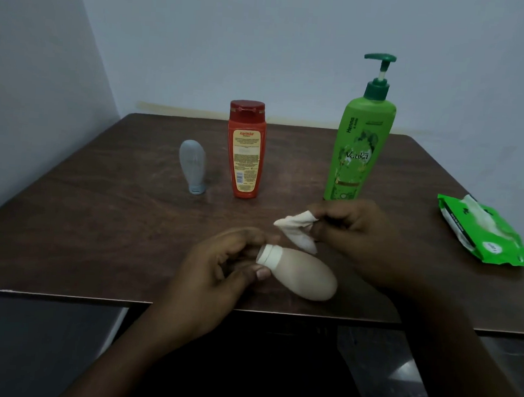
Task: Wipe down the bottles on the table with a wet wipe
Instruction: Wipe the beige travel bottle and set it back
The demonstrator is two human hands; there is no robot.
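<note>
My left hand [222, 263] grips the white cap end of a small beige bottle [305, 275] that lies on its side near the table's front edge. Just above it, my right hand [354, 235] pinches a crumpled white wet wipe [296, 228]; the wipe hangs a little above the bottle's neck. Farther back stand a grey-blue tube [193, 165] on its cap, a red shampoo bottle [245, 150] and a tall green pump bottle [359, 143].
A green pack of wet wipes [484, 232] lies open at the table's right edge, one wipe sticking out. The dark wooden table [98, 218] sits against pale walls at the back and left. Its front edge runs just below my hands.
</note>
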